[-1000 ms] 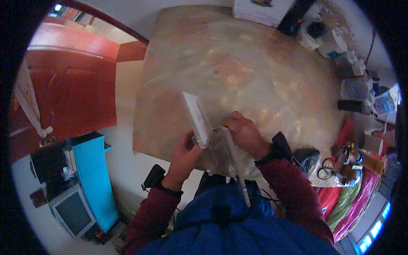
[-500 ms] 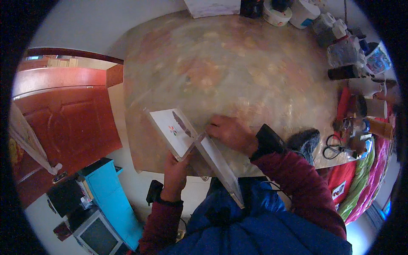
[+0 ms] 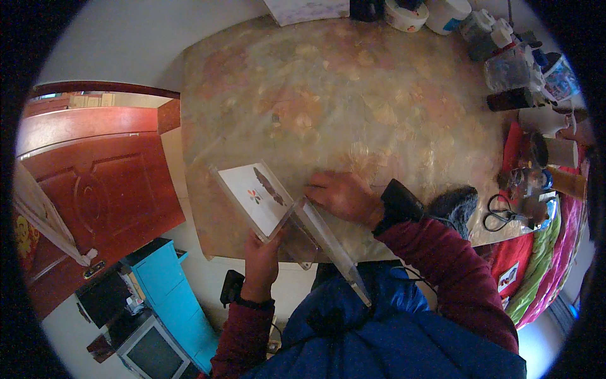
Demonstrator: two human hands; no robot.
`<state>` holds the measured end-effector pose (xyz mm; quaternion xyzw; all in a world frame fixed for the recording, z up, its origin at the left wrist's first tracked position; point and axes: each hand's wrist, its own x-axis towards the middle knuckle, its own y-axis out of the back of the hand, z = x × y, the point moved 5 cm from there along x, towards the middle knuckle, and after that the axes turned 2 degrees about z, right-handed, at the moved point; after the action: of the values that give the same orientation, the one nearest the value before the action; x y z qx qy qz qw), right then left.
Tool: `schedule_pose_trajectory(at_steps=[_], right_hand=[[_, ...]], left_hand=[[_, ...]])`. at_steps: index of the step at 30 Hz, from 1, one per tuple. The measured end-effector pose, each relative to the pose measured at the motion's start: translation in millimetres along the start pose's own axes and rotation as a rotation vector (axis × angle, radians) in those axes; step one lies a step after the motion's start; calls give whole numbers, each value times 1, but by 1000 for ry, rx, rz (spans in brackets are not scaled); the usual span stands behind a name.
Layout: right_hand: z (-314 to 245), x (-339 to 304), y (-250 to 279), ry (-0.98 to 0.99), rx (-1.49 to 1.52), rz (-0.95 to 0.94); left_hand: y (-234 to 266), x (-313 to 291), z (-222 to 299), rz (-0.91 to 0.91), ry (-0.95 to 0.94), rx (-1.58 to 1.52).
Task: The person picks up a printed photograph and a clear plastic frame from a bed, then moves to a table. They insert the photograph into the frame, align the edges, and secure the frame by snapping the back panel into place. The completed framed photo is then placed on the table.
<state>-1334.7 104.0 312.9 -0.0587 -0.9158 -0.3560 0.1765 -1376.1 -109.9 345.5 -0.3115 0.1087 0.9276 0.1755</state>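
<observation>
A clear plastic display stand (image 3: 331,243) is held tilted near the front edge of the table. Its two panels spread apart in a V. Behind the left panel sits a white printed card (image 3: 249,196) with a dark shape and a small colourful, flower-like mark. My left hand (image 3: 261,260) is closed on the lower corner of that panel. Against the table, my right hand (image 3: 346,197) has its fingers bent and together, right beside the upper end of the other panel. The thumb is hidden, so any grip there does not show.
The table (image 3: 284,95) has a patterned cover. Scissors (image 3: 499,215) and a grey fuzzy thing (image 3: 454,205) lie to my right. Tubs (image 3: 406,16), bottles and jars line the far and right edges. At left are a red-brown door (image 3: 101,183) and a blue cabinet (image 3: 167,284).
The view has shifted slightly. The stand's right panel has swung a little outward at its lower end. Both hands keep nearly the same places.
</observation>
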Motion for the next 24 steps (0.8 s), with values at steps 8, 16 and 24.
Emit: schedule_pose_trajectory(at_steps=[8,16,24], right_hand=[[3,1,-1,-26,-13,2],[4,4,-1,-84,-17,-13],[5,7,-2,-111,-3,-25]], left_hand=[[-4,-1,5,-13,-27,-10],[-6,-2,8,-8,4,-21],[-5,-2,7,2,-1,-18]])
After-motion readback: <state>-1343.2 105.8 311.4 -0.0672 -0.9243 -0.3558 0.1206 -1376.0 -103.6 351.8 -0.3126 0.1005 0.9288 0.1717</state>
